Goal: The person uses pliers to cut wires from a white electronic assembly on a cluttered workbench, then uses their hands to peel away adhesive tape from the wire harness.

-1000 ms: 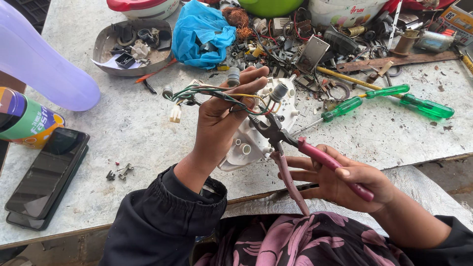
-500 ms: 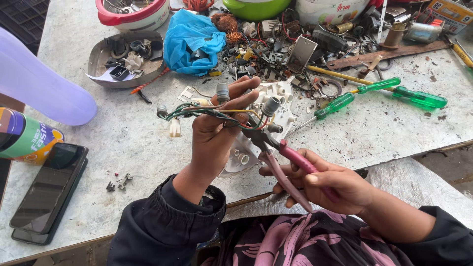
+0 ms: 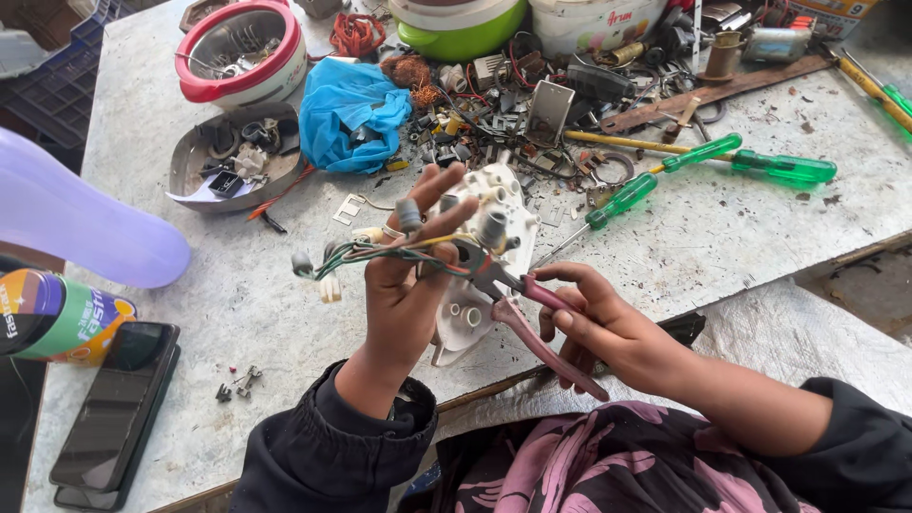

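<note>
- The left hand [image 3: 404, 285] is raised above the table [image 3: 722, 237], clenched around a bundle of wires [image 3: 380, 253] and a white plastic housing [image 3: 489, 247], fingers curled over the top of both.
- The wires, green, yellow and red among them, run out past the thumb side of that hand and end in small grey and white connectors [image 3: 328, 275] hanging just off its knuckles.
- The white housing sits on the far side of the left palm, its round sockets facing up, its lower edge dropping below the hand toward the table edge.
- The right hand [image 3: 608, 328] grips the pink handles of a pair of pliers [image 3: 527, 318], fingers wrapped over the upper handle, the lower handle trailing back under the palm.
- The metal nose of the pliers reaches up to the housing just beside the left fingertips; whether it bites on a wire or a part I cannot tell.
- Beyond the right hand lie two green-handled screwdrivers [image 3: 703, 166], well apart from it.
- Beyond the left hand sit a blue cloth [image 3: 347, 119] and a metal dish of small parts [image 3: 223, 166].
- Off the left wrist lie a dark phone [image 3: 119, 404], a coloured can [image 3: 62, 318] and a few loose screws [image 3: 237, 385].
</note>
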